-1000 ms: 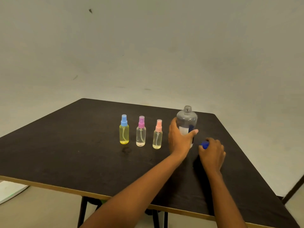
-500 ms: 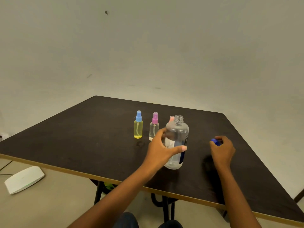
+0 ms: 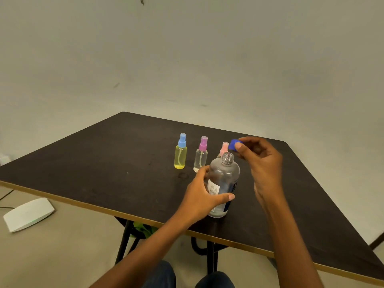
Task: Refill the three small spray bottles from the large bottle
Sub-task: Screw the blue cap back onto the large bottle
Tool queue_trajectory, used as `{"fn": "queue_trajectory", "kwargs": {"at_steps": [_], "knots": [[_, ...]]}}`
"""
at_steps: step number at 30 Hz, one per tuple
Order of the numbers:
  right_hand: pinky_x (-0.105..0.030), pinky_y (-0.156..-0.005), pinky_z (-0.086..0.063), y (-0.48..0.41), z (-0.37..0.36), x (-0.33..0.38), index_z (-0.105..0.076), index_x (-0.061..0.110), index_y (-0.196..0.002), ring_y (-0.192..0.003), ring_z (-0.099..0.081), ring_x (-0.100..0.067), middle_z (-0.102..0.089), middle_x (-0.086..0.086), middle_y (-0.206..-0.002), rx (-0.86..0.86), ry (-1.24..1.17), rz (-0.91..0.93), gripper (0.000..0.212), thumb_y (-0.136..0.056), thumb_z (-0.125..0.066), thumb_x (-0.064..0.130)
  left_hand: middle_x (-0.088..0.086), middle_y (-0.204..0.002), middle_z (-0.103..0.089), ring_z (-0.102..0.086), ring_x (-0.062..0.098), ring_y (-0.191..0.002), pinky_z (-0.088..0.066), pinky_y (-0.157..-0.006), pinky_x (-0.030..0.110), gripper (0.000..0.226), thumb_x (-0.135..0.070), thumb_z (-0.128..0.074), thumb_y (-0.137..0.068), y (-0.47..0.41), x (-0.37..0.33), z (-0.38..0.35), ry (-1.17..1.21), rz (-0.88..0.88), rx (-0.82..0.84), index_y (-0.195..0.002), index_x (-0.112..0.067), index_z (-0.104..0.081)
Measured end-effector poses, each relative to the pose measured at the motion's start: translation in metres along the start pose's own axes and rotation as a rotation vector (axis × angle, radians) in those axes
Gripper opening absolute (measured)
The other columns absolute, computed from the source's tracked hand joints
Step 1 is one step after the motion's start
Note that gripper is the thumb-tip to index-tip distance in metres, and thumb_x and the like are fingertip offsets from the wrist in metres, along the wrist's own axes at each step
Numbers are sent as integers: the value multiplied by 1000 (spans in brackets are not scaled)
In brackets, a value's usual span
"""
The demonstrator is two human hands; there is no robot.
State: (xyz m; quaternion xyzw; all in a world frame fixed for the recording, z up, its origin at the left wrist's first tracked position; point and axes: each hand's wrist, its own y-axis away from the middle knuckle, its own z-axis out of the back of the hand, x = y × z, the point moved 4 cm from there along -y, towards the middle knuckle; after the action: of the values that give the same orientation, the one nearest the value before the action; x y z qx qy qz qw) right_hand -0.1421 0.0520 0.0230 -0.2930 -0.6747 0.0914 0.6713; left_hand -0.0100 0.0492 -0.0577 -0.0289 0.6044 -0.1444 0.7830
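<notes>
The large clear bottle stands uncapped on the dark table, near its front edge. My left hand grips its body from the left. My right hand pinches the blue cap just above and right of the bottle's open neck. Behind stand three small spray bottles: a blue-capped one with yellow liquid, a purple-capped one, and a pink-capped one mostly hidden by the large bottle.
A white flat device lies on the floor at the left, with a cable beside it. Something green shows under the table by its black legs. My knees are at the bottom edge.
My right hand lifted the blue cap off the table and carried it left, up to the bottle's neck. My left hand drew the large bottle closer to the front edge.
</notes>
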Motion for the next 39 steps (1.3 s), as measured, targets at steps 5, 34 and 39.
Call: {"fn": "queue_trajectory", "kwargs": {"at_steps": [5, 34, 39], "knots": [[-17, -67, -52, 10, -10, 2, -66, 25, -86, -82, -66, -4, -68, 11, -84, 81, 56, 44, 19, -80, -66, 6, -4, -141, -43, -41, 11, -126, -37, -104, 28, 84, -28, -80, -71, -4, 4, 0, -12, -15, 55, -137, -25, -29], [-24, -63, -44, -3, -22, 1, -48, 23, -85, -77, -52, -14, -52, 7, -83, 235, 758, 326, 27, -78, -70, 37, -12, -144, -36, -34, 7, -134, -31, -112, 34, 83, -33, -78, -69, -22, 23, -11, 83, -79, 175, -128, -48, -20], [-19, -79, -50, -1, -15, 10, -51, 42, -109, -103, -55, -5, -55, 7, -119, 364, 441, 135, 32, -78, -55, 40, -21, -131, -43, -42, 2, -125, -33, -102, 21, 70, -23, -79, -72, -23, 25, -11, 118, -94, 185, -115, -51, -31]]}}
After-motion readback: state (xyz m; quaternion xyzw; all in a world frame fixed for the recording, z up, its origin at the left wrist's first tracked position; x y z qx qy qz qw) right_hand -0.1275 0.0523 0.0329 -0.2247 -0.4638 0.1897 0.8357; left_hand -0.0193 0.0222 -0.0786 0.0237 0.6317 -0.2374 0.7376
